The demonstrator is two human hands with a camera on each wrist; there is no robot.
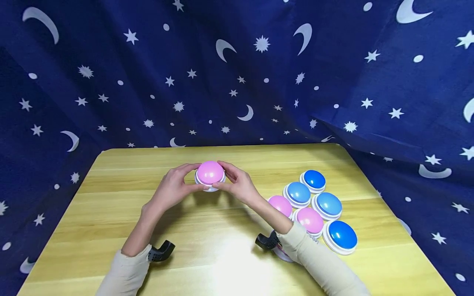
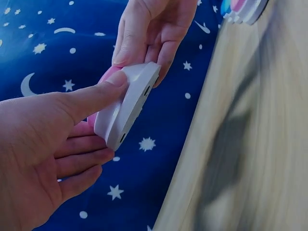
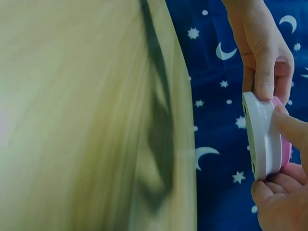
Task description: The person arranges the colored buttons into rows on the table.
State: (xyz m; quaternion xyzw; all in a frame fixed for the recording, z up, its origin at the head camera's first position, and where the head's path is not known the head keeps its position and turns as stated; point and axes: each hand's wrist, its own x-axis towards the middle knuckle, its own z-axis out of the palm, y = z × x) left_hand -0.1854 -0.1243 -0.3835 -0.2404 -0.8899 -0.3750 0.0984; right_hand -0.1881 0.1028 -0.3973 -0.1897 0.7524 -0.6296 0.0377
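Note:
A pink dome push button [image 1: 210,172] on a white round base is held up over the far middle of the table between both hands. My left hand [image 1: 174,186] grips its left side, thumb along the near rim. On the opposite side my right hand [image 1: 238,183] grips it, with the thumb also at the front. In the left wrist view the white base [image 2: 127,106] is seen edge-on with small slots in its underside. The right wrist view shows the same base [image 3: 263,137] between thumbs and fingers, clear of the tabletop.
On the right of the wooden table [image 1: 122,197] stand several more buttons: a dark blue one [image 1: 314,179] at the back, light blue ones [image 1: 298,192], pink ones [image 1: 310,220] and another dark blue one [image 1: 342,234]. The right forearm [image 1: 272,216] partly covers this group. A starry blue curtain [image 1: 207,98] hangs behind.

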